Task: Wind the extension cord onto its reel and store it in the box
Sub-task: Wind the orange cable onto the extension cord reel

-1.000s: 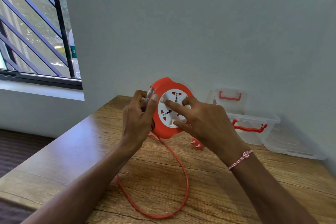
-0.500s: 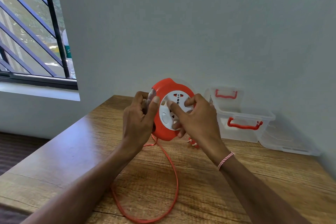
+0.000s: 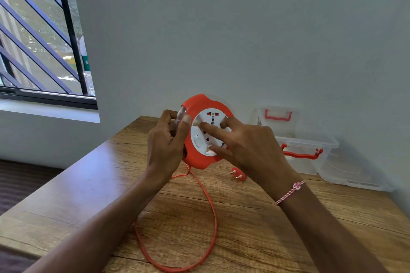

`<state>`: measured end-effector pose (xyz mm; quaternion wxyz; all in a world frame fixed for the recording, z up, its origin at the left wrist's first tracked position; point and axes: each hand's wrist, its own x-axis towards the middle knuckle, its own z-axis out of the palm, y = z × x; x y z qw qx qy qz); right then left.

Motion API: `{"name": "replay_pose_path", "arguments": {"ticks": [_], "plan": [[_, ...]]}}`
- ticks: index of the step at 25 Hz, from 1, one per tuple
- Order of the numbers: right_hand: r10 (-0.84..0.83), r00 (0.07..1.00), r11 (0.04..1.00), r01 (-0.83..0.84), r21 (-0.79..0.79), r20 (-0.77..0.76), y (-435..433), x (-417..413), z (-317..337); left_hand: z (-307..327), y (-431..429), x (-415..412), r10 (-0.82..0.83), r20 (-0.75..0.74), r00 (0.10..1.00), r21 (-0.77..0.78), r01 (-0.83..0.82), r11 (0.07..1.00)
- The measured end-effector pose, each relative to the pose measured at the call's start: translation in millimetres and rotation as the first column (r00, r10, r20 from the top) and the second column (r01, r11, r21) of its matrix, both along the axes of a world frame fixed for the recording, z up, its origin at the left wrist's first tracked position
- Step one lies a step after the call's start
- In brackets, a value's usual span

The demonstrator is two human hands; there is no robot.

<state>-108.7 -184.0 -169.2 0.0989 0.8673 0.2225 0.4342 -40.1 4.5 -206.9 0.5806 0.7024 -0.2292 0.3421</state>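
1. The round orange plastic reel is held up off the wooden table, between both hands and on edge, with its white socket face turned toward the person.
2. The left hand is wrapped round the reel's left rim: fingers curled behind it, thumb lying along the front edge. That's the holding hand.
3. The right hand is spread fairly flat and grips nothing. Its fingertips press on the white face, looks like to turn it.
4. The flat orange cord drops out of the bottom of the reel, below the left hand, and lies in a big slack loop on the table between the forearms. A good length isn't wound yet, so I'd say it's mid-winding.
5. The orange two-pin plug lies on the table just under the right hand.
6. Handling guess: the reel looks light and rigid with smooth plastic (could slip), so hold the rim and not the spinning centre. The cord looks floppy and ribbon-like, likely to twist or snag as it feeds in, and the plug may skitter across the wood.
7. The clear plastic box with orange handles sits open, beyond and to the right of the right hand, with nothing I can see in it.
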Motion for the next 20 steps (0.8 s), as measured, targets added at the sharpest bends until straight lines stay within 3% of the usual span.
{"name": "replay_pose_path", "arguments": {"ticks": [3,6,8,10,11,12,13,14,16,18,20], "plan": [[0.015,1.000,0.996,-0.016,0.086,0.006,4.5,-2.3,-1.2,-2.3,-1.8,0.2,0.001,0.008,1.000,0.004,-0.001,1.000],[-0.032,0.997,0.930,0.058,0.364,-0.076,16.5,-3.0,-3.2,-3.9,-4.6,-1.8,0.026,0.044,0.999,0.018,-0.027,0.999],[0.016,0.981,0.739,0.120,0.662,-0.195,26.8,-2.3,-6.7,-3.7,-5.5,-3.5,0.026,0.073,0.997,0.055,-0.030,0.998],[0.266,0.913,0.353,0.207,0.912,-0.310,31.3,1.5,-8.1,-4.5,-6.4,-3.6,0.031,0.084,0.996,0.075,-0.037,0.996],[0.361,0.881,0.208,0.244,0.947,-0.306,32.2,2.7,-8.3,-5.0,-6.3,-2.5,0.037,0.082,0.996,0.074,-0.043,0.996],[0.372,0.880,0.193,0.239,0.952,-0.297,32.3,2.4,-8.1,-5.3,-6.5,-1.5,0.037,0.074,0.997,0.064,-0.042,0.997],[0.285,0.915,0.300,0.198,0.933,-0.286,30.5,2.2,-8.2,-5.5,-6.7,-0.3,0.029,0.063,0.998,0.043,-0.032,0.999],[0.144,0.959,0.466,0.152,0.872,-0.244,27.9,1.5,-8.2,-5.4,-6.1,1.0,0.019,0.050,0.999,0.015,-0.020,1.000],[-0.001,0.999,0.754,0.037,0.656,-0.055,20.7,1.2,-7.5,-3.6,-3.3,2.9,0.014,0.040,0.999,-0.025,-0.013,1.000],[0.039,0.999,0.900,-0.024,0.434,-0.024,11.8,1.7,-4.6,-2.1,-0.5,3.0,0.020,0.048,0.999,-0.030,-0.019,0.999],[0.034,0.995,0.960,-0.006,0.279,-0.096,5.6,1.3,-1.5,-1.7,1.1,1.9,0.039,0.048,0.998,-0.024,-0.038,0.999]]}}
